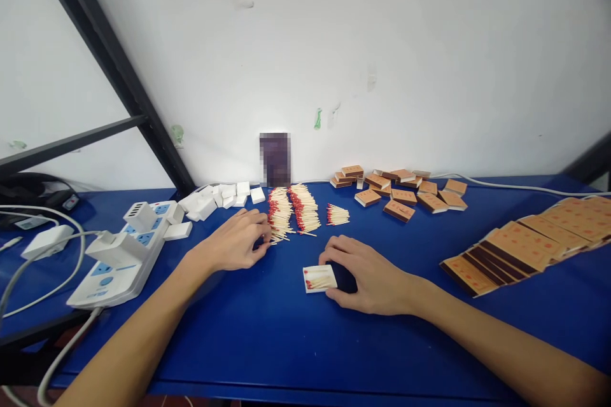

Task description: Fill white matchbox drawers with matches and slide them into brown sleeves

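Observation:
My right hand (367,276) grips the right end of a small white matchbox tray (312,287) between thumb and fingers, low over the blue tabletop or resting on it. Several red-tipped matches (321,280) lie inside the tray. My left hand (243,236) is at the near left edge of a row of loose matches (281,213), its thumb and fingers curled together on the match heads. How many matches it pinches is hidden. Beside that row lie a second row of matches (304,208) and a smaller bunch of matches (338,214).
White empty-looking trays (205,202) are heaped at back left, near a power strip (119,267) with plugs and cables. Matchboxes (401,197) lie scattered at back right. Flattened matchbox sleeves (520,245) fan out at right. A blurred dark object (275,159) stands against the wall.

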Demonstrator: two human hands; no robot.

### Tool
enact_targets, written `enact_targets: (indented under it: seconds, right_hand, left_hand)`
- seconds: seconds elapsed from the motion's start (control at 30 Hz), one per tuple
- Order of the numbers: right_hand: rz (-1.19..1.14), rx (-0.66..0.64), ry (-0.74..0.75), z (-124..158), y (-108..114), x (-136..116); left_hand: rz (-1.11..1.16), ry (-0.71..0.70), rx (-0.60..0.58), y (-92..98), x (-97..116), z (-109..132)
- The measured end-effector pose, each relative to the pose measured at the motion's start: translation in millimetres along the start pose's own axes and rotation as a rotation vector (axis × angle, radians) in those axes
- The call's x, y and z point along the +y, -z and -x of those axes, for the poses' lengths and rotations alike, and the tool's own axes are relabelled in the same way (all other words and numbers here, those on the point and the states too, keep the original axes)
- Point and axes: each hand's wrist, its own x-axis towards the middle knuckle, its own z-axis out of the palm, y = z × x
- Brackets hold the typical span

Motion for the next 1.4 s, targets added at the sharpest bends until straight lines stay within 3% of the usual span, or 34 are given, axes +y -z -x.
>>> enact_targets:
  seconds: [0.1,0.27,0.43,0.6,0.73,0.83,1.07,1.17,1.4]
  right_hand:
    - [0.018,0.011,-0.009,-3,-3,1]
    - [-0.001,0.025,-0.021,-5,-6,5]
    - [-0.014,0.025,-0.02,-4,-5,5]
    - [-0.014,0.005,-0.017,-4,-3,6]
    - [-0.023,0.003,-0.004,-4,-2,7]
    - [-0.017,0.001,-0.001,-4,-2,7]
    - [-0.008,0.016,0.01,-7,-4,9]
    - [-0.004,0.009,0.002,-6,-3,9]
    - [-0.02,-0.014,-0.015,-5,1,7]
  left_hand:
    - [0.107,-0.052,0.049,-2.0,20,-3]
    - [0.253,-0.159,0.031,-14.0,50,-9]
    - [0.143,-0.107,0.036,-10.2,41,-8]
    - [-0.108,0.061,-0.023,-1.4,18,-1]
    - [-0.138,0.091,-0.083,-3.9,11,1]
    - [-0.1,0.053,-0.09,-6.2,20,0]
    - [0.086,-0.152,-0.017,-8.2,63,-7]
    - [0.009,-0.118,-0.005,-10.8,55,-9]
    - [-0.173,0.03,0.002,-10.8,3,-3]
